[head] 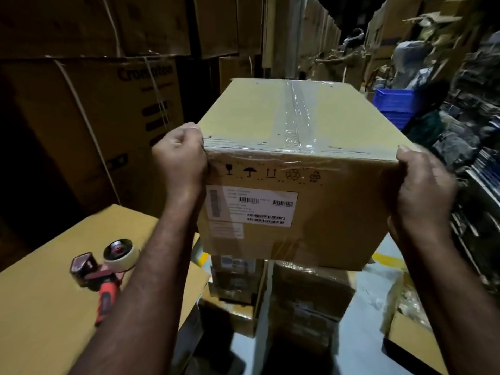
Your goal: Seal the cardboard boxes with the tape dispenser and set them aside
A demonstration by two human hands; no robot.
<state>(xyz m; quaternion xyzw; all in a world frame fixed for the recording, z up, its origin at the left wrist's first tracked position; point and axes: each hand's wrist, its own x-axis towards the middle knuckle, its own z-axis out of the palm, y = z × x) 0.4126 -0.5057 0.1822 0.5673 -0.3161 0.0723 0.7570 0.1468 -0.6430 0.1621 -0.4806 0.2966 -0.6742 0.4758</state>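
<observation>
Tape already across its top seam, the cardboard box (338, 226) was poised over stacked cartons (305, 301) as your left grip (180, 158) and right grip (424, 182) curled round its near corners. The tape dispenser (108, 266) lay idle on the counter (40, 320); only setting aside seemingly remained.

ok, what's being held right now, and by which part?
The taped brown cardboard box, by its near top corners: left grip curled on the left corner, right grip on the right. The red tape dispenser lies unheld.

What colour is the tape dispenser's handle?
The tape dispenser's plastic handle is bright red, clearest in the head view.
</observation>
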